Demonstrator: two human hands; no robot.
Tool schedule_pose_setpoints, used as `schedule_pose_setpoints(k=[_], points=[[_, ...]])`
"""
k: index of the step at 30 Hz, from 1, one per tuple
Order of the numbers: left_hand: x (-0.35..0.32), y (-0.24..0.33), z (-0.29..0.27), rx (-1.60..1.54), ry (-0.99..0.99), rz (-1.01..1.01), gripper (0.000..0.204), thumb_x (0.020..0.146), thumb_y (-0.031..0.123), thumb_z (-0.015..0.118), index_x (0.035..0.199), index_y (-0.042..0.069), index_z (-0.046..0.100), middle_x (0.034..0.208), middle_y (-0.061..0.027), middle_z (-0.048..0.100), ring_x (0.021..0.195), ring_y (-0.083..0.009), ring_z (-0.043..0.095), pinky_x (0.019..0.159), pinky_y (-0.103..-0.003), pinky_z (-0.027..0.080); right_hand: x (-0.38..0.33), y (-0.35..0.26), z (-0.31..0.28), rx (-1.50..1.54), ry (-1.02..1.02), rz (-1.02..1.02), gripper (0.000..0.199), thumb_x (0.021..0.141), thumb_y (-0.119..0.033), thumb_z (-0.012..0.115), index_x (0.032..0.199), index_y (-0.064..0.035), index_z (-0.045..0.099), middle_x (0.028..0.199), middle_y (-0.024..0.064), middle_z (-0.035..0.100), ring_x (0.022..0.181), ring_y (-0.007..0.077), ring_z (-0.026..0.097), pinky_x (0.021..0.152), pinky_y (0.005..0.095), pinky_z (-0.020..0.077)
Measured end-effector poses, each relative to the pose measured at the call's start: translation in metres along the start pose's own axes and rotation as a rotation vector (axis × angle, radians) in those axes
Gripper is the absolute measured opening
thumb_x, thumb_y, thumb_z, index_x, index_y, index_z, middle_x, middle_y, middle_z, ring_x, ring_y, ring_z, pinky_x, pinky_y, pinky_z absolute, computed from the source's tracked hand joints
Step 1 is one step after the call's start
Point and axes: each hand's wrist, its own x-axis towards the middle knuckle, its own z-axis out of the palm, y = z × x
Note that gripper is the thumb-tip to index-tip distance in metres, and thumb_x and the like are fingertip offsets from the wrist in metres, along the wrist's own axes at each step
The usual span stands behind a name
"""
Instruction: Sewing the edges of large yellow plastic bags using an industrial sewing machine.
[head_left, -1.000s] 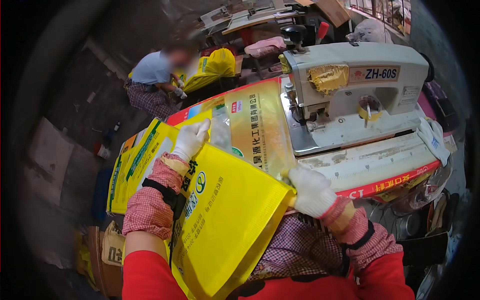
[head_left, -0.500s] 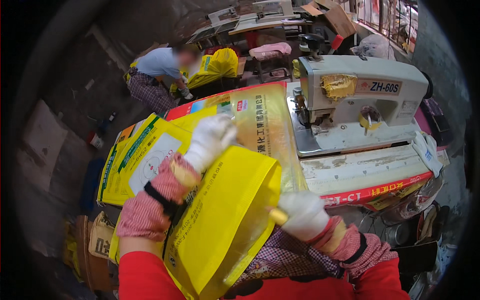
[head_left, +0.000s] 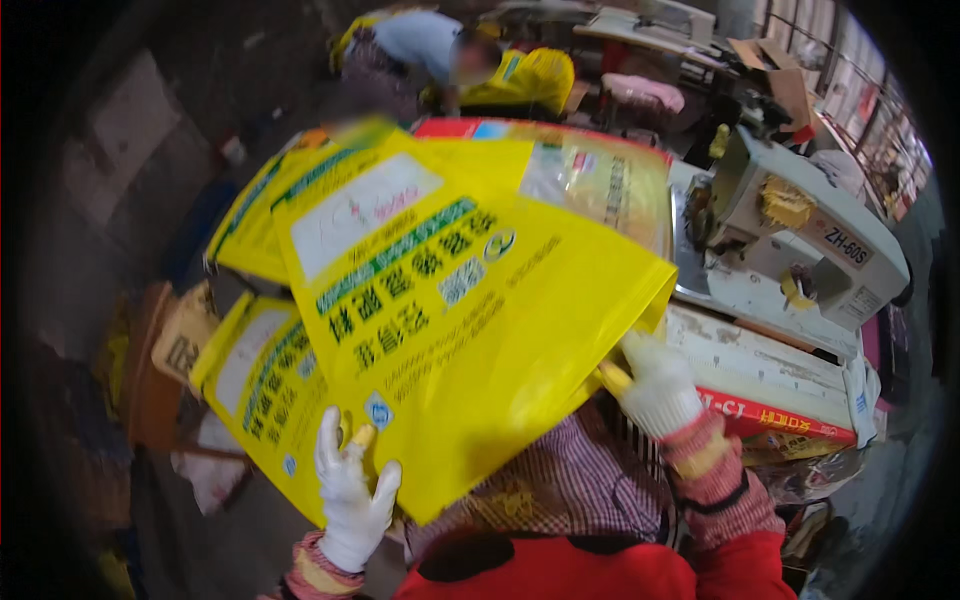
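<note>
A large yellow printed bag [head_left: 450,330] fills the middle of the view, held flat and tilted in front of me. My left hand [head_left: 352,495], in a white glove, grips its lower left edge. My right hand [head_left: 655,385], also gloved, pinches the bag's right edge near the corner. More yellow bags [head_left: 255,380] lie stacked underneath to the left, and one lies on the table [head_left: 590,180] behind.
A white sewing machine [head_left: 800,235] stands on a worn white table [head_left: 760,350] at the right. Another person [head_left: 420,50] bends over yellow bags at the top. Cardboard and cluttered tables sit at the back right. Dark floor lies to the left.
I have lifted and swung the yellow bag to the left, over the stack. My left hand moved from its top edge down to its lower edge. My view turned leftward.
</note>
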Motion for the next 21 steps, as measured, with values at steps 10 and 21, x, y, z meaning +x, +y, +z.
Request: schedule_pose_setpoints(k=[10,21], points=[[-0.04,-0.018,0.086,-1.143,-0.186,-0.824,0.029,0.085,0.015,0.057,0.107,-0.004,0.052,0.098,-0.0082,0.059,0.097,-0.0117,0.053,0.082,-0.024,0.043,0.049,-0.011,0.063,-0.101,0.366,-0.749,0.025,0.084,-0.023,0.047,0.098,-0.008,0.063,0.095,0.0099,0.064,0.086,0.0305,0.06,0.075,0.037,0.0486],[-0.033,-0.017,0.113,-1.328,-0.085,-0.627,0.021,0.089,0.014,0.048,0.071,0.003,0.047,0.07,0.0024,0.044,0.062,-0.0095,0.04,0.055,-0.026,0.035,0.024,-0.021,0.022,-0.117,0.109,-0.636,0.02,0.08,-0.011,0.051,0.095,-0.0082,0.064,0.1,0.0089,0.064,0.092,0.0241,0.061,0.078,0.0335,0.048]])
